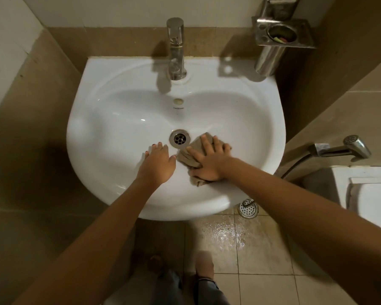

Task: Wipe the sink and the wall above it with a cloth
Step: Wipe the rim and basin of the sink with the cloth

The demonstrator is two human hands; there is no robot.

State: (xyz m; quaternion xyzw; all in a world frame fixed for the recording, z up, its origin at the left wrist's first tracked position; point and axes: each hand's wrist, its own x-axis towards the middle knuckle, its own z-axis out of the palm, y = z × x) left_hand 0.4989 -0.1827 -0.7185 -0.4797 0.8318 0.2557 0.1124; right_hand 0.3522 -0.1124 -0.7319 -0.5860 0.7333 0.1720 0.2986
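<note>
A white ceramic sink point(110, 133) fills the middle of the view, with a steel drain point(180, 138) at its bottom. A folded tan cloth point(188, 156) lies in the basin just right of the drain. My right hand point(209, 160) presses flat on the cloth with spread, straight fingers and covers most of it. My left hand point(157, 162) rests flat on the bare basin left of the cloth, fingers straight, holding nothing. The wall point(128, 38) above the sink is beige tile below and white above.
A chrome tap point(175, 49) stands at the back of the sink. A steel holder point(282, 38) is fixed to the wall at the back right. A bidet sprayer point(345, 148) hangs at the right near a toilet point(370, 190). Below the sink is a wet tiled floor point(240, 238) with a floor drain point(248, 209).
</note>
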